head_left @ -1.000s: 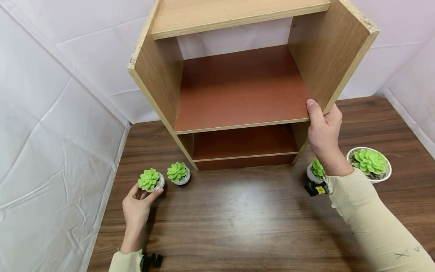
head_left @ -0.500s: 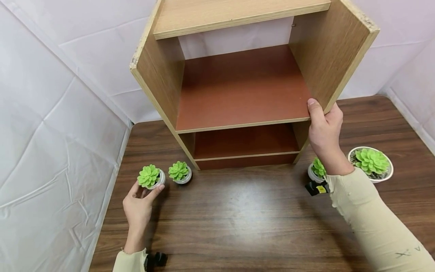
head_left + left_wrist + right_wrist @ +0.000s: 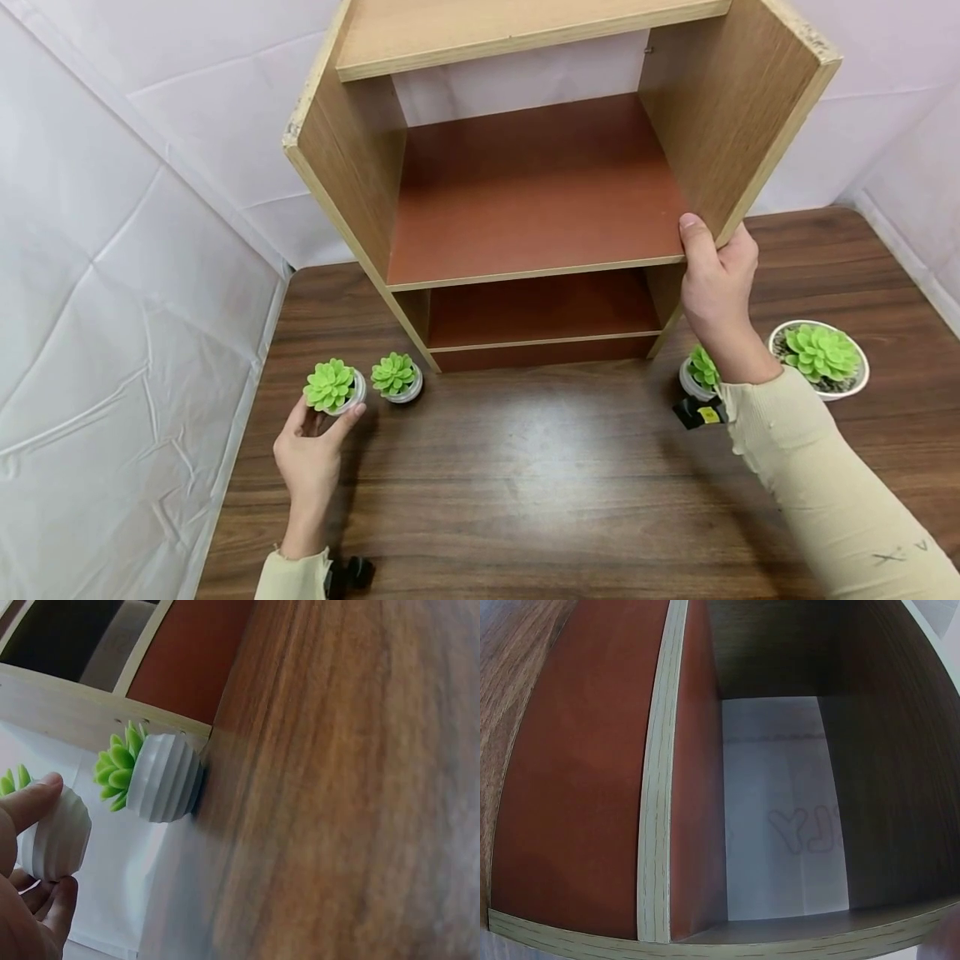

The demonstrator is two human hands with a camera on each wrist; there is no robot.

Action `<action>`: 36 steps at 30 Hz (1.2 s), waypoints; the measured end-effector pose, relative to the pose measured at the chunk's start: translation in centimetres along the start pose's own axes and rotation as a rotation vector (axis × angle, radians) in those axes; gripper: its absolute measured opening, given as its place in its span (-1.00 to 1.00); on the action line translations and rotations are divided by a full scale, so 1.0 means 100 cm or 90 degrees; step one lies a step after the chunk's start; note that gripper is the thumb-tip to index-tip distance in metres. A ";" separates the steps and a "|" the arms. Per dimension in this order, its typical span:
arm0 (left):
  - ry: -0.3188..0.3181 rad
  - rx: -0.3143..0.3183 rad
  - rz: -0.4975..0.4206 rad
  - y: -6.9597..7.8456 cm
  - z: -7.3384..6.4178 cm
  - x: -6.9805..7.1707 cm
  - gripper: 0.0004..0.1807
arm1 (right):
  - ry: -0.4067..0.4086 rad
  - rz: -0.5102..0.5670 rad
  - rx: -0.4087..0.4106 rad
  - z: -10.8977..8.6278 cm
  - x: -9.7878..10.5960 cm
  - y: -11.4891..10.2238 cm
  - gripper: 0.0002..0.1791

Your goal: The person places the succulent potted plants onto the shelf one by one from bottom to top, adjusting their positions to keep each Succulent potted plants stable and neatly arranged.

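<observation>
In the head view my left hand (image 3: 309,458) holds a small potted succulent (image 3: 330,385) by its ribbed white pot, thumb on one side and fingers on the other. The left wrist view shows this pot (image 3: 61,836) raised off the table. Beside it, a second potted succulent (image 3: 395,375) stands near the left foot of the wooden shelf unit (image 3: 532,192). My right hand (image 3: 718,287) grips the unit's right side panel, its thumb at the front end of the middle shelf. In the right wrist view only a blurred bit of that hand shows at the lower right corner.
Behind my right wrist, a small potted succulent (image 3: 702,371) is partly hidden. Farther right stands a larger succulent in a white oval pot (image 3: 820,357). The unit rests on a dark wood table (image 3: 540,492). White sheeting (image 3: 127,275) hangs at the left and back.
My left hand has shifted slightly up and to the right, with the potted succulent lifted a little and tilted. The right hand keeps its grip on the side panel.
</observation>
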State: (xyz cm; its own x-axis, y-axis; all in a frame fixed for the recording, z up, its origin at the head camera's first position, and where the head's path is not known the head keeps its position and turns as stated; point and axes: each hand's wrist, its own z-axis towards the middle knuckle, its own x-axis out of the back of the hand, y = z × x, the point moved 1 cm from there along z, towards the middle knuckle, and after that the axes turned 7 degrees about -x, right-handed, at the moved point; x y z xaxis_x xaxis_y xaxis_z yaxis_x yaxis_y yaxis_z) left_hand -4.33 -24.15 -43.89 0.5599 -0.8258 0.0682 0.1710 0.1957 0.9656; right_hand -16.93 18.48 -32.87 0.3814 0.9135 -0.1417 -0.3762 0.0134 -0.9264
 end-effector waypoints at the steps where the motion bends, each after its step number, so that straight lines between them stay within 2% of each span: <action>1: 0.000 -0.003 -0.005 0.003 -0.001 -0.001 -0.29 | 0.000 0.000 -0.001 0.000 0.000 0.000 -0.87; 4: 0.000 -0.010 -0.005 0.007 -0.003 -0.003 -0.32 | -0.002 0.003 -0.002 0.001 -0.001 0.000 -0.86; 11: 0.003 -0.029 0.016 -0.003 -0.003 -0.006 -0.35 | -0.004 0.011 -0.008 0.002 -0.002 0.000 -0.86; 21: -0.004 -0.102 0.035 -0.003 -0.008 -0.011 -0.36 | 0.001 -0.009 -0.016 0.003 -0.003 0.002 -0.86; 24: 0.002 -0.110 0.040 0.000 -0.011 -0.013 -0.36 | -0.001 -0.017 -0.016 0.003 -0.003 0.002 -0.87; 31: 0.002 -0.121 0.023 0.025 -0.016 -0.021 -0.38 | 0.003 -0.024 -0.016 0.003 -0.004 0.003 -0.87; 33: 0.000 -0.122 0.015 0.025 -0.016 -0.023 -0.38 | 0.004 -0.023 -0.015 0.003 -0.004 0.003 -0.87; 36: -0.001 -0.130 0.010 0.018 -0.015 -0.026 -0.37 | 0.002 -0.022 -0.010 0.002 -0.004 0.003 -0.87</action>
State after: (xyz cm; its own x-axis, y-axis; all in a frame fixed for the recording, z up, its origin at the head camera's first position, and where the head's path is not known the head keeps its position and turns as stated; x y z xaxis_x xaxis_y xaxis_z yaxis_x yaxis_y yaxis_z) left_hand -4.24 -20.90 -42.71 0.5621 -0.8229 0.0831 0.3237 0.3114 0.8935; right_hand -17.39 18.22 -33.01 0.3963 0.9114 -0.1106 -0.3494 0.0383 -0.9362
